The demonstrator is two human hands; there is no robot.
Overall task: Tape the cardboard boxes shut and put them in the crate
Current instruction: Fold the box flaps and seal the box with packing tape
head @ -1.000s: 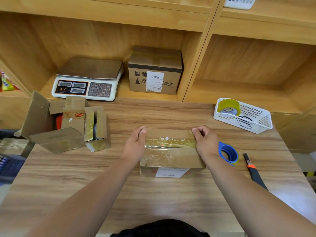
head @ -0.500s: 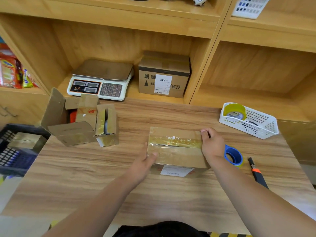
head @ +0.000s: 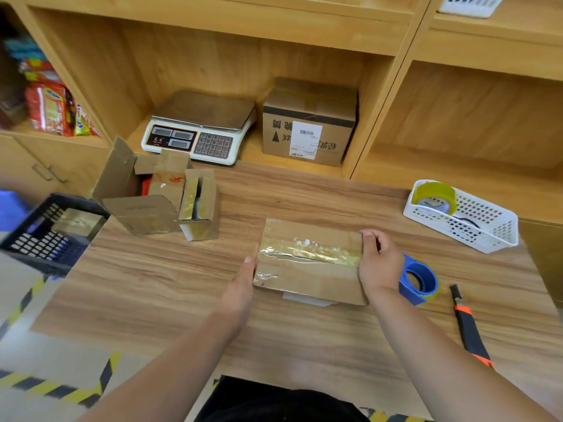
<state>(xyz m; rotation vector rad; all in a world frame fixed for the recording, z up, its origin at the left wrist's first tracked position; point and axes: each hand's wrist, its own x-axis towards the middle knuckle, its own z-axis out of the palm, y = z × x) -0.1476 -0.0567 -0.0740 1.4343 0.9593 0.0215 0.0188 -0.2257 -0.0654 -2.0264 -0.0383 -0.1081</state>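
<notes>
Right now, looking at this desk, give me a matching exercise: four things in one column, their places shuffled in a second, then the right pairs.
Things
1. tape roll
2. scale
3. knife
4. taped box

Places
A. between left hand and right hand
B. on the shelf
C. in the white basket
D. on the table, right of the blue dispenser

Pairs: 1-C, 2-B, 3-D, 4-A
</notes>
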